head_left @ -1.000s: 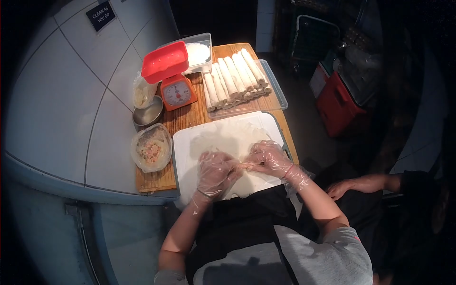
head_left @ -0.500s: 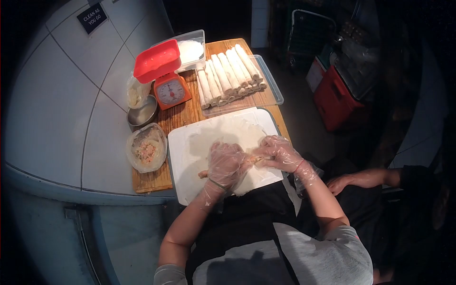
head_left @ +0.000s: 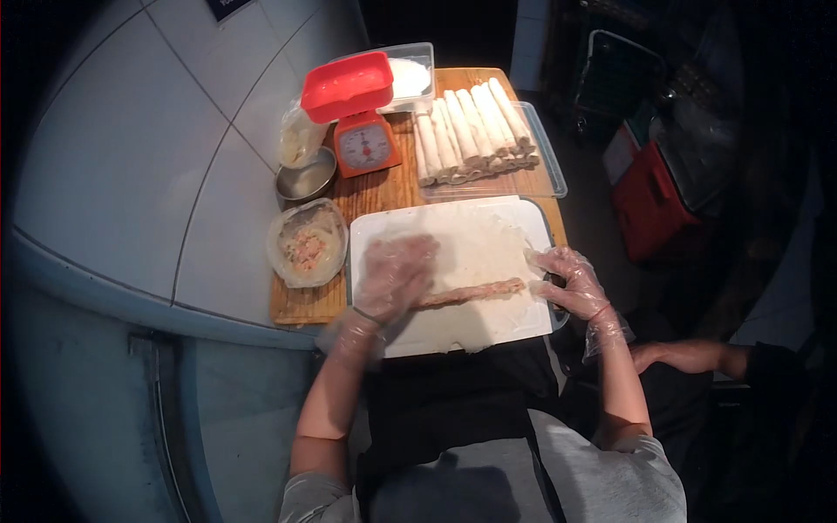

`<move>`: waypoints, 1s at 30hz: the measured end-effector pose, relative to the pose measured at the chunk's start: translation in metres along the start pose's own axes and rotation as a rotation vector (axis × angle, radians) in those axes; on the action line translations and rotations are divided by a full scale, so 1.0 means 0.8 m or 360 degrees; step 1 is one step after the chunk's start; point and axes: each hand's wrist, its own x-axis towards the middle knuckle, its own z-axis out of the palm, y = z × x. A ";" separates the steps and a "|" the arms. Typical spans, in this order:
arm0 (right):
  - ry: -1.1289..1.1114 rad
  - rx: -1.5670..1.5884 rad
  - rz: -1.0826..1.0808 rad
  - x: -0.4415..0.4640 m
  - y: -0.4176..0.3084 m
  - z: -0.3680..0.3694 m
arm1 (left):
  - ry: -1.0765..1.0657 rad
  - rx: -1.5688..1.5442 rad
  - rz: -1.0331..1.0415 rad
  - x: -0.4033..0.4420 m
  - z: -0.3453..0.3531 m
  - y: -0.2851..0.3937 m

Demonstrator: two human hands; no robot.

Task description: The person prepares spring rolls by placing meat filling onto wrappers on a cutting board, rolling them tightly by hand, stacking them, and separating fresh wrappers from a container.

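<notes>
A long strip of minced filling lies across a pale, thin wrapper sheet on a white cutting board. My left hand, in a clear plastic glove, is over the left end of the strip; motion smears its fingers, and that end is hidden. My right hand, gloved likewise, is beside the strip's right end, thumb and fingers spread with nothing visible between them. Left of the board stands a plastic-lined bowl holding more of the pinkish filling.
Behind the board, several white rolls are stacked on a clear plastic lid. An orange scale with a red pan, a metal bowl and a tub of white powder stand back left. Another person's arm is at right.
My hands have moved apart, the left off the middle of the strip and the right off its right end. More of the filling strip shows. The camera view has shifted.
</notes>
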 end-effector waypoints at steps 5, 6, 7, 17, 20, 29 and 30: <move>-0.0032 -0.0204 -0.0036 0.009 -0.010 0.007 | -0.0227 0.0370 0.0027 0.006 0.004 -0.031; -0.0028 -0.0246 -0.0042 0.010 -0.011 0.009 | -0.0350 0.0293 0.0088 0.008 -0.003 -0.027; -0.0009 -0.0218 -0.0030 0.008 -0.012 0.009 | -0.0479 0.0215 0.0149 0.010 -0.014 -0.021; -0.0094 0.0036 -0.0004 0.008 -0.020 0.001 | -0.0706 -0.0203 0.0119 -0.032 -0.029 -0.054; -0.0018 -0.0136 -0.0167 0.002 -0.040 -0.006 | -0.0653 -0.0181 0.0011 -0.041 -0.053 -0.021; -0.0269 -0.0447 -0.0720 -0.021 -0.102 0.065 | -0.0131 -0.0248 0.0205 -0.080 -0.047 0.032; -0.0244 -0.0404 -0.0742 -0.020 -0.102 0.067 | -0.0042 -0.0319 0.0198 -0.086 -0.047 0.033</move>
